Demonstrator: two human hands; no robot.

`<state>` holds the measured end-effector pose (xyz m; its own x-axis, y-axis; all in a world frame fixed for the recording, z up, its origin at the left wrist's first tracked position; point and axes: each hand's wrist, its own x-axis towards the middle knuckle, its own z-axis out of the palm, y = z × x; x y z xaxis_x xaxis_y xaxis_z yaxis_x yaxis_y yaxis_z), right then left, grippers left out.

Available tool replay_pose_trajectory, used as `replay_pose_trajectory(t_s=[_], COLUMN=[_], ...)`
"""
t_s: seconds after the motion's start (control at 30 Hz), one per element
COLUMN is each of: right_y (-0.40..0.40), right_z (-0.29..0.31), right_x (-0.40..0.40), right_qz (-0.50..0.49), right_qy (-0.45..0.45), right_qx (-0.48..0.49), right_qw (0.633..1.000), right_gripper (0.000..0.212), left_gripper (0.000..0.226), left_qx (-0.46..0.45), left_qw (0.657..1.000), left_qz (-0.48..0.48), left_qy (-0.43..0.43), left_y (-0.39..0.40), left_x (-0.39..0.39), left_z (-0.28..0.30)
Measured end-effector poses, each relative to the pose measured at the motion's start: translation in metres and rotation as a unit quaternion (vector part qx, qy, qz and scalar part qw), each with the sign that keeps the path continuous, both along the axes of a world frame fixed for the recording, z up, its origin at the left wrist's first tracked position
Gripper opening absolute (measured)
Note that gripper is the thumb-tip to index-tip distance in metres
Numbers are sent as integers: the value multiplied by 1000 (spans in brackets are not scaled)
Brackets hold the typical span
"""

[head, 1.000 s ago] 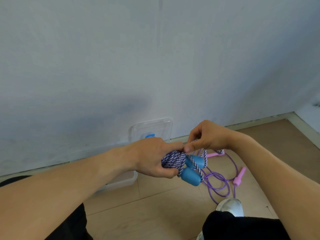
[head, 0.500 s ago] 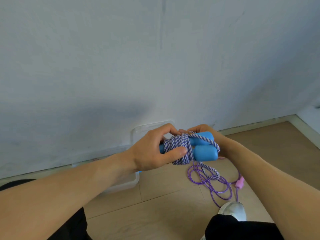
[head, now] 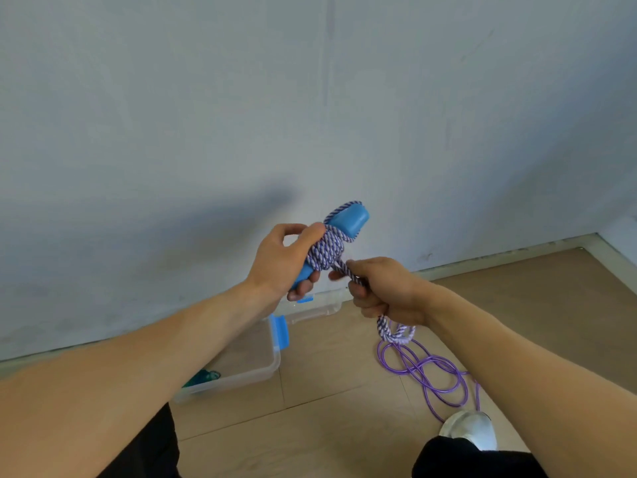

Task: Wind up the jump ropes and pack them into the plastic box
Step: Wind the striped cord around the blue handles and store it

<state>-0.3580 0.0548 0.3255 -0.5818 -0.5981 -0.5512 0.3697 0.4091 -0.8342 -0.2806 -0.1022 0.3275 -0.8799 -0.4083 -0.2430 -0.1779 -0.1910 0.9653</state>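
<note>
My left hand [head: 281, 262] grips the blue handles [head: 350, 220] of a jump rope, held up in front of the wall and tilted up to the right. Purple-and-white braided cord [head: 325, 251] is wound tightly round their middle. My right hand [head: 382, 288] grips the loose end of that cord just below the bundle, and a short loop of it [head: 396, 331] hangs under the fist. A clear plastic box [head: 253, 357] with blue latches stands open on the floor under my left forearm. A thin purple jump rope [head: 425, 372] lies in loose loops on the floor to the right.
A teal object [head: 203, 377] lies inside the box near my left forearm. The box's clear lid [head: 315, 305] leans at the foot of the wall behind it. My white shoe [head: 470, 429] rests on the wooden floor beside the purple rope. A grey wall stands close ahead.
My left hand raised the bundle and tilted the handles upward. My right hand let go of the handles, dropped below the bundle and took hold of the loose cord end.
</note>
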Motion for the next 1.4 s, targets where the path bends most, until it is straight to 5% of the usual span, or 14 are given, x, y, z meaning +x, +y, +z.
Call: replay_pose_trajectory(t_s=[0.2,0.47,0.6,0.73,0.93,1.03,1.1,1.2,1.3,1.4], right_y=[2,12,16,19,24,23,23,24,27,29], right_z=[17,25,26,27,23,23,24,25,27,28], right_x=[-6,3,6,9,11,14,15,13,13,13], right_qz=[-19,59,35,27,69,111,133,121,99,104], right_qy=[4,260,172,134,298,346,359,344,292,252], right_qx=[-63,122,65,43,126,107,83,36,-3,-13], right_qw=[998,956,982,990,944,926,920,931,951,962], right_gripper=[19,40,34,37,54,49,43,40,42,42], left_gripper=[33,29,40,48,55,75,68,49,61,58], left_qx=[-7,-140,-367,-402,-197,-118,-30,74,211,204], left_qw=[1000,989,928,911,962,967,959,949,915,904], left_qz=[14,-12,-43,-87,-186,-224,-280,-307,-337,-369], left_qy=[19,34,46,34,-20,-37,-16,-12,-65,-68], left_y=[-7,7,4,7,-3,-9,-7,-3,-11,-19], left_x=[-3,3,3,3,5,6,8,9,8,9], left_z=[6,3,-8,-9,-10,-7,-6,2,7,7])
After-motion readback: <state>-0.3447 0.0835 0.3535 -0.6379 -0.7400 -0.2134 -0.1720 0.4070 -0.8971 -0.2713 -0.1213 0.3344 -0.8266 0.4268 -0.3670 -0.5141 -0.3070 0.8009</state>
